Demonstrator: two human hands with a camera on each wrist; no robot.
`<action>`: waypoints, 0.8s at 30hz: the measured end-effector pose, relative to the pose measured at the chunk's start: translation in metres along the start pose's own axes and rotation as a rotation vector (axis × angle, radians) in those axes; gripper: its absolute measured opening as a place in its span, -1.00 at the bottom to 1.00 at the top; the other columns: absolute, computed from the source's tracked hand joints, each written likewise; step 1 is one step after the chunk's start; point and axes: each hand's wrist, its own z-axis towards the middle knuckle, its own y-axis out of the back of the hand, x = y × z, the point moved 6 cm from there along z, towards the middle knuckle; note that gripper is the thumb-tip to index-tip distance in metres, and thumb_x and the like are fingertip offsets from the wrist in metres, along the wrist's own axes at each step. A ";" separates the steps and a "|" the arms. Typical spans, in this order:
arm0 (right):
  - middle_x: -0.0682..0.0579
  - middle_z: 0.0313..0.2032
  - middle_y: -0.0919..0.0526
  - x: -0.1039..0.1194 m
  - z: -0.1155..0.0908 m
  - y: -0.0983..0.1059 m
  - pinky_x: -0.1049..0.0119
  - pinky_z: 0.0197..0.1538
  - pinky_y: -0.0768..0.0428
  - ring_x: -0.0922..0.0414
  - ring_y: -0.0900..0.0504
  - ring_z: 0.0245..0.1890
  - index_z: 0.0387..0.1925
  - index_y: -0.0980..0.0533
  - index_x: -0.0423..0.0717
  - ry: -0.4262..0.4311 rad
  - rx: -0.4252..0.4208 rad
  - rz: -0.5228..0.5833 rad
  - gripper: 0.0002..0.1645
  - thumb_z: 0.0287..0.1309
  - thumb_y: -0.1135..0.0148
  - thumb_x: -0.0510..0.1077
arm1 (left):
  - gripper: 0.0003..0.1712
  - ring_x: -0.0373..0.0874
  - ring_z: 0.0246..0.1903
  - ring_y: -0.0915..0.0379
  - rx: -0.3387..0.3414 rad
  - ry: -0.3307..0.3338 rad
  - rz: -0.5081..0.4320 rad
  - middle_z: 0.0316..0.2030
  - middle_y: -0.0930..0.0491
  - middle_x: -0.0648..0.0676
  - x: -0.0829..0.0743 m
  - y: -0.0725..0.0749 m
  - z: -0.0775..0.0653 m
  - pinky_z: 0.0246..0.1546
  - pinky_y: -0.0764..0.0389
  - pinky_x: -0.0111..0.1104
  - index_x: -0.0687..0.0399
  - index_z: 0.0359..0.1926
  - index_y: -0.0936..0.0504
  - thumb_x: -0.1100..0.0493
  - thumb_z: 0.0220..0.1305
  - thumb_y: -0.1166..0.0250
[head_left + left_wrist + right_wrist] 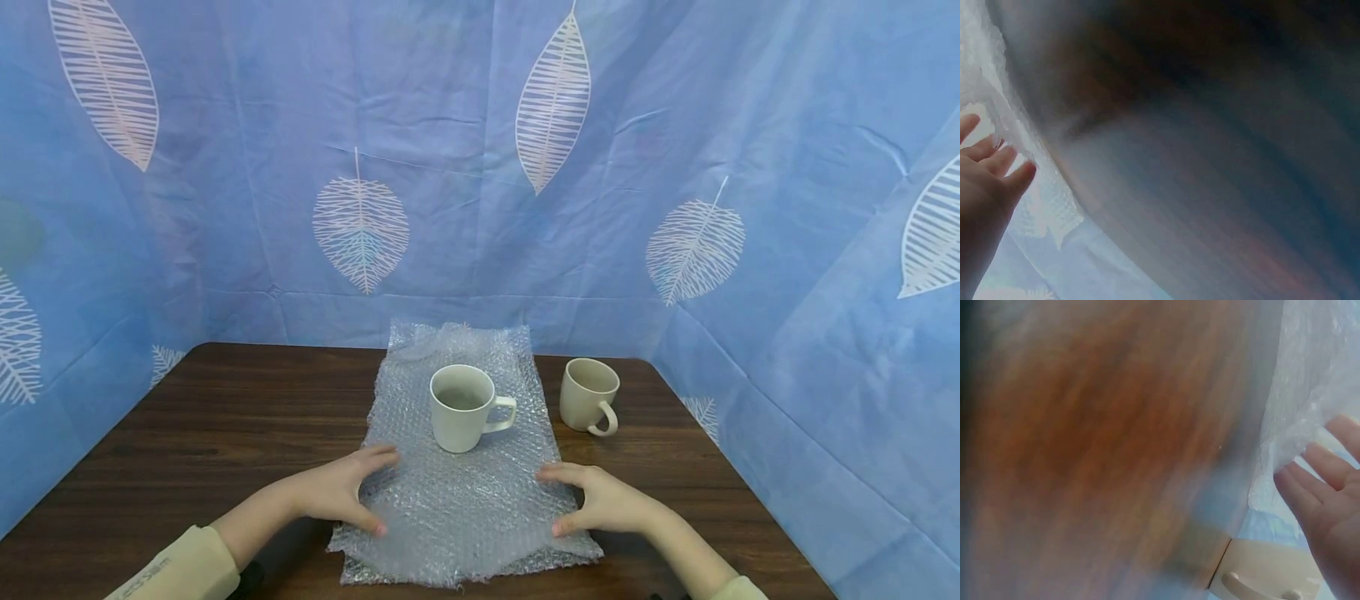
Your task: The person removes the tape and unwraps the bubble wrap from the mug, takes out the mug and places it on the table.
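A white mug (459, 427) stands upright on a sheet of clear bubble wrap (465, 508), its handle pointing right. My left hand (341, 490) is over the wrap's left edge, with thumb and fingers spread wide apart. Over the right edge is my right hand (600, 500), thumb and fingers likewise parted. Nothing is between the fingers of either hand in the head view. Both wrist views show the fingertips right at the wrap's edge, the left hand (985, 181) and the right hand (1335, 494) alike.
A beige mug (581, 404) stands on the dark wooden table (262, 400), right of the wrap, its handle toward the front. Blue cloth (450, 125) with white leaf prints hangs behind the table and along its sides. The wrap reaches to the table's back edge.
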 end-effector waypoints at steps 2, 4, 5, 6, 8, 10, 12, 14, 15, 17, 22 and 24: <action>-0.30 0.34 -0.22 0.000 -0.001 -0.002 -0.32 0.15 -0.26 -0.31 -0.18 0.31 0.35 -0.28 -0.24 -0.012 0.022 0.000 -0.05 0.01 -0.44 0.09 | 0.17 0.33 0.39 0.23 0.003 0.020 0.023 0.44 0.11 0.35 0.002 -0.001 0.000 0.19 -0.01 0.32 0.29 0.45 -0.08 -0.19 0.01 -0.45; -0.32 0.38 -0.12 0.000 -0.002 -0.004 -0.35 0.15 -0.22 -0.34 -0.09 0.34 0.39 -0.23 -0.22 -0.027 0.044 -0.002 0.05 -0.03 -0.45 0.15 | 0.22 0.33 0.40 0.28 0.005 0.031 0.060 0.44 0.15 0.36 0.003 -0.001 0.000 0.20 0.06 0.33 0.29 0.46 -0.04 -0.23 -0.02 -0.46; -0.32 0.40 -0.07 0.000 -0.002 -0.005 -0.36 0.16 -0.21 -0.34 -0.05 0.35 0.41 -0.20 -0.20 -0.037 0.058 -0.001 0.09 -0.04 -0.45 0.18 | 0.25 0.33 0.40 0.31 0.006 0.035 0.079 0.44 0.16 0.37 0.004 -0.002 0.000 0.20 0.10 0.33 0.30 0.46 -0.02 -0.24 -0.03 -0.46; -0.32 0.41 -0.03 0.000 -0.002 -0.006 -0.37 0.15 -0.20 -0.34 -0.02 0.36 0.43 -0.17 -0.18 -0.045 0.071 -0.005 0.13 -0.06 -0.44 0.22 | 0.27 0.33 0.40 0.33 0.009 0.039 0.097 0.44 0.18 0.38 0.004 -0.002 0.001 0.21 0.14 0.33 0.30 0.46 0.00 -0.26 -0.04 -0.46; -0.31 0.43 0.04 -0.001 -0.002 -0.008 -0.38 0.15 -0.20 -0.34 0.03 0.38 0.45 -0.11 -0.15 -0.061 0.096 -0.004 0.19 -0.08 -0.43 0.27 | 0.31 0.34 0.40 0.39 0.016 0.049 0.120 0.44 0.22 0.40 0.003 -0.002 0.000 0.21 0.21 0.34 0.32 0.47 0.03 -0.28 -0.06 -0.46; -0.32 0.44 0.10 0.000 -0.003 -0.010 -0.39 0.15 -0.18 -0.35 0.08 0.38 0.47 -0.06 -0.14 -0.076 0.122 0.002 0.23 -0.09 -0.42 0.29 | 0.35 0.34 0.40 0.44 0.026 0.065 0.133 0.44 0.26 0.41 0.003 -0.002 0.000 0.20 0.26 0.35 0.32 0.47 0.06 -0.30 -0.08 -0.46; -0.33 0.44 0.14 0.000 -0.003 -0.011 -0.41 0.15 -0.17 -0.36 0.12 0.38 0.48 -0.02 -0.15 -0.090 0.138 0.008 0.26 -0.10 -0.43 0.27 | 0.37 0.34 0.40 0.49 0.038 0.087 0.134 0.44 0.30 0.41 0.003 -0.003 -0.001 0.18 0.29 0.36 0.31 0.48 0.09 -0.31 -0.09 -0.47; -0.33 0.44 0.17 0.000 -0.003 -0.013 -0.41 0.15 -0.15 -0.36 0.15 0.39 0.48 0.00 -0.16 -0.106 0.149 0.014 0.28 -0.12 -0.46 0.23 | 0.39 0.33 0.40 0.51 0.049 0.100 0.137 0.44 0.32 0.41 0.003 -0.003 -0.002 0.18 0.31 0.37 0.29 0.48 0.11 -0.31 -0.10 -0.47; -0.33 0.44 0.19 0.000 -0.003 -0.014 -0.41 0.16 -0.13 -0.35 0.17 0.39 0.49 0.01 -0.16 -0.115 0.154 0.015 0.29 -0.12 -0.47 0.22 | 0.39 0.33 0.40 0.52 0.055 0.106 0.142 0.44 0.33 0.41 0.003 -0.004 -0.001 0.18 0.31 0.37 0.29 0.49 0.12 -0.32 -0.11 -0.47; -0.33 0.44 0.21 0.000 -0.003 -0.015 -0.40 0.17 -0.11 -0.33 0.19 0.40 0.49 0.03 -0.17 -0.129 0.158 0.016 0.31 -0.15 -0.49 0.20 | 0.41 0.32 0.40 0.53 0.069 0.118 0.154 0.44 0.34 0.40 0.005 -0.005 -0.001 0.19 0.32 0.36 0.27 0.49 0.14 -0.33 -0.11 -0.46; -0.35 0.44 0.28 0.000 -0.003 -0.018 -0.41 0.18 -0.08 -0.34 0.26 0.40 0.49 0.07 -0.17 -0.152 0.179 0.028 0.35 -0.18 -0.51 0.16 | 0.43 0.28 0.41 0.55 0.099 0.152 0.200 0.44 0.36 0.38 0.010 -0.008 0.001 0.21 0.34 0.32 0.23 0.50 0.15 -0.37 -0.14 -0.46; -0.36 0.44 0.30 -0.001 -0.003 -0.019 -0.42 0.17 -0.08 -0.35 0.27 0.40 0.49 0.08 -0.17 -0.157 0.185 0.025 0.36 -0.19 -0.52 0.16 | 0.44 0.27 0.41 0.55 0.110 0.165 0.216 0.45 0.36 0.38 0.011 -0.010 0.001 0.22 0.34 0.32 0.23 0.50 0.15 -0.38 -0.15 -0.45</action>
